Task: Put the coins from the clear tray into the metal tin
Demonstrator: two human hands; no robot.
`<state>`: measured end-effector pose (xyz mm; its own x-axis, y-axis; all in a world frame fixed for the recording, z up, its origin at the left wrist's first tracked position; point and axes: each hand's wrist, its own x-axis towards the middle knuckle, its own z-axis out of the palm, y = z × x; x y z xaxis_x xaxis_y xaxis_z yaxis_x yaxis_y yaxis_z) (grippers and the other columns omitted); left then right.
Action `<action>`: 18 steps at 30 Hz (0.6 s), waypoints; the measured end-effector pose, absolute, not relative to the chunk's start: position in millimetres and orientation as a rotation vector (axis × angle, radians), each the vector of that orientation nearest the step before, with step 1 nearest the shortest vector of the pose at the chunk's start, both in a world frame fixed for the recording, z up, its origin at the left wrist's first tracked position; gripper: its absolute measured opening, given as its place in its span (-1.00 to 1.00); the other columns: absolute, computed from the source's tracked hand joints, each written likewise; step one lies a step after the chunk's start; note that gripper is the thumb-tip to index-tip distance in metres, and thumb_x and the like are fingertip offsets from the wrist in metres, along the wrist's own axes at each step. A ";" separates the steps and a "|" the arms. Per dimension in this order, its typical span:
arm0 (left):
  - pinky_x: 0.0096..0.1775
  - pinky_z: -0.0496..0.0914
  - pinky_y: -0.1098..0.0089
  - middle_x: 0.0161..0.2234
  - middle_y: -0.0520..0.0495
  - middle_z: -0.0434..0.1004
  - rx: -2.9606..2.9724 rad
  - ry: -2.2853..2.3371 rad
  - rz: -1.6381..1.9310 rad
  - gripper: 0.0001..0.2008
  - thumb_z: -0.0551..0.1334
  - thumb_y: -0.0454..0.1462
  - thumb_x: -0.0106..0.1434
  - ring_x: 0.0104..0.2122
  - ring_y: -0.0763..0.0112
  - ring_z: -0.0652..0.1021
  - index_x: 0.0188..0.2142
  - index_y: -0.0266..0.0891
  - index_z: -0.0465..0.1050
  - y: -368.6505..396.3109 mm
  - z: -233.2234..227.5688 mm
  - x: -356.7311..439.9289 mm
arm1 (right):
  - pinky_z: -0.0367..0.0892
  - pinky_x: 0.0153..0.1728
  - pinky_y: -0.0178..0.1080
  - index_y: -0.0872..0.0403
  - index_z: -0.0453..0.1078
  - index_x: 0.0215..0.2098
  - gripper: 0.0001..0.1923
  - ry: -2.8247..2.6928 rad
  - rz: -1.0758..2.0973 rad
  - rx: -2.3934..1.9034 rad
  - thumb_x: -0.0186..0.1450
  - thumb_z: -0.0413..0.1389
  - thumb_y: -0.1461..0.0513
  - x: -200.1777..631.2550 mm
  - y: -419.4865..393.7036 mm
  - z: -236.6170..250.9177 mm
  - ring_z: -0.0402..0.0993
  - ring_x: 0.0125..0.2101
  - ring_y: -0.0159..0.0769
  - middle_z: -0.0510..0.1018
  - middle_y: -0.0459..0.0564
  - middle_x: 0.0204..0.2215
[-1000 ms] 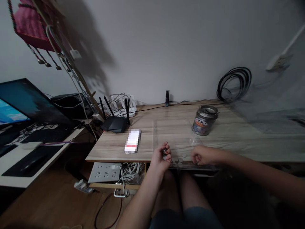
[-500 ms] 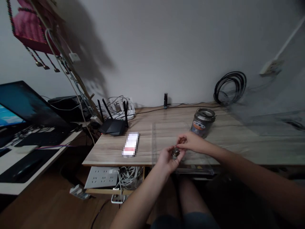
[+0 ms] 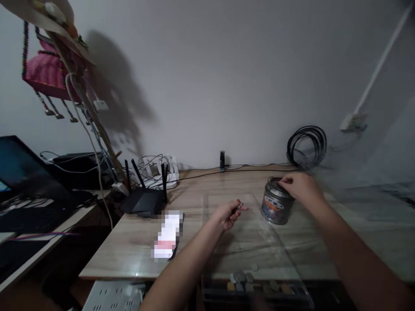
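A small dark object [image 3: 239, 206] is pinched in the left hand [image 3: 227, 214] above the table [image 3: 136, 242]; to its right, the rim of the tin can [image 3: 275, 207] is gripped by the right hand [image 3: 300, 186]

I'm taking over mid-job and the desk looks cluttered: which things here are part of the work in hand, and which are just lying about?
In hand:
left hand pinching a small item, too small to identify
right hand on the tin can
coins in the clear tray

Lying about:
router
cable coil
laptop
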<state>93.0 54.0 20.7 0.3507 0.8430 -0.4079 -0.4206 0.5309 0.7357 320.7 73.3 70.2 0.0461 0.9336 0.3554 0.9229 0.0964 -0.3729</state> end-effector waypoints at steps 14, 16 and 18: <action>-0.59 0.28 0.64 -0.51 -0.18 0.49 0.334 0.716 0.925 -0.83 0.03 -0.45 0.19 -0.61 0.58 0.46 -0.38 -0.49 0.39 76.1 -4.6 82.9 | 0.31 -0.27 -0.12 -0.04 0.46 -0.34 -0.75 -1.991 0.267 -1.329 0.18 -0.04 0.12 251.7 98.3 32.5 0.44 -0.30 -0.10 0.56 0.07 -0.31; -0.43 0.39 0.56 -0.48 -0.24 0.50 0.352 0.671 0.875 -0.81 0.03 -0.51 0.11 -0.50 0.48 0.53 -0.34 -0.53 0.40 72.8 -6.3 83.3 | 0.30 -0.20 -0.07 -0.03 0.45 -0.29 -0.71 -1.790 0.040 -1.456 0.18 -0.07 0.09 288.4 97.9 40.6 0.43 -0.21 -0.05 0.54 0.10 -0.23; -0.38 0.40 0.54 -0.43 -0.26 0.52 0.399 0.657 0.859 -0.80 0.05 -0.52 0.07 -0.44 0.43 0.56 -0.32 -0.53 0.40 69.9 -6.2 83.8 | 0.31 -0.28 -0.04 -0.02 0.43 -0.34 -0.74 -1.666 0.044 -1.706 0.14 -0.05 0.10 324.6 100.2 45.0 0.45 -0.29 -0.02 0.56 0.12 -0.31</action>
